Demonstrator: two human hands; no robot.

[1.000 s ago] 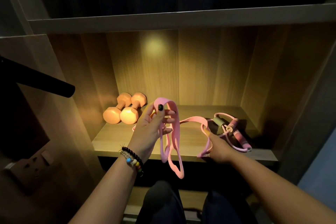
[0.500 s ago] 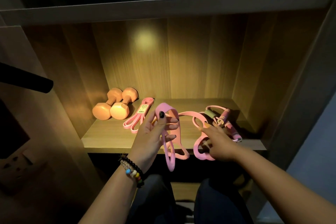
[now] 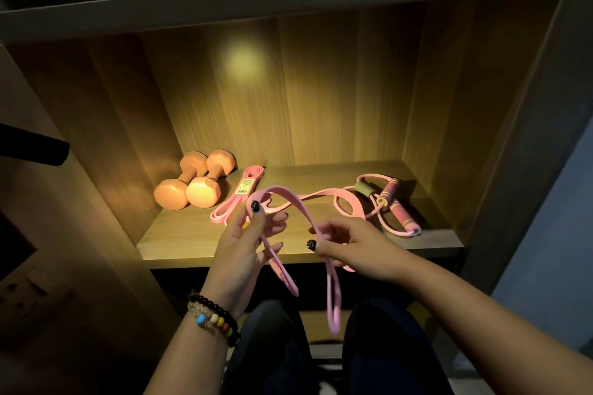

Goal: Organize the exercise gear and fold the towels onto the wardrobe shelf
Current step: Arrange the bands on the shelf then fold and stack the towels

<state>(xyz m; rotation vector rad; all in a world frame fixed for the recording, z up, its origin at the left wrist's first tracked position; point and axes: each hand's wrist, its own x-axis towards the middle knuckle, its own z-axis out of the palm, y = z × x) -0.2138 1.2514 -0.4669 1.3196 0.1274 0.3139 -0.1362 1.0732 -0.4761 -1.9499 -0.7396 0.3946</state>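
A long pink resistance band (image 3: pixel 300 207) arcs between both my hands in front of the wooden wardrobe shelf (image 3: pixel 179 244). My left hand (image 3: pixel 247 242) pinches one part of it under the thumb, and loops hang down below the shelf edge. My right hand (image 3: pixel 346 250) grips another part of the same band, with a loop dangling toward my knees. The band's far end trails back across the shelf toward a pink skipping rope (image 3: pixel 398 208). No towels are in view.
Two orange dumbbells (image 3: pixel 192 186) lie at the shelf's back left. A folded pink band with a label (image 3: pixel 237 199) lies next to them. A black rod (image 3: pixel 35 147) juts in from the left. The wardrobe's side wall (image 3: pixel 481 125) stands at right.
My right hand has lifted off the shelf and now grips the band, drawing it up into an arc. The camera has moved closer to the shelf.
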